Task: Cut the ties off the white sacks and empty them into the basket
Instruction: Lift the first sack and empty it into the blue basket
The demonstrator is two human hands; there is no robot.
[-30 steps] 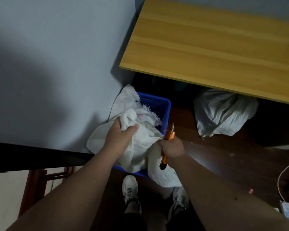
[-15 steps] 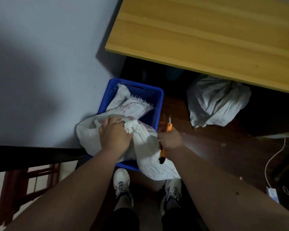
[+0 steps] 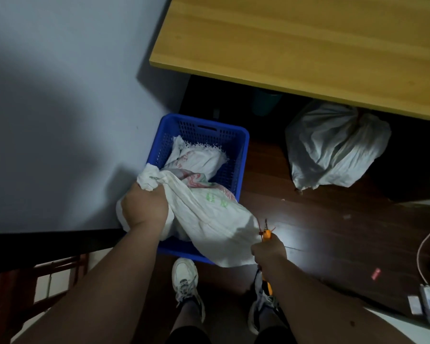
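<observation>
two grips busy: left now clenching sack neck beside basket, right lower, grasping orange cutters.

The basket stands on the floor against the wall, just before the desk's near left corner. One sack lies over the basket's near rim, gripped by the left hand at its left end, with the right hand at its right end. A second sack sits on the floor to the right, partly under the desk's near edge.
</observation>
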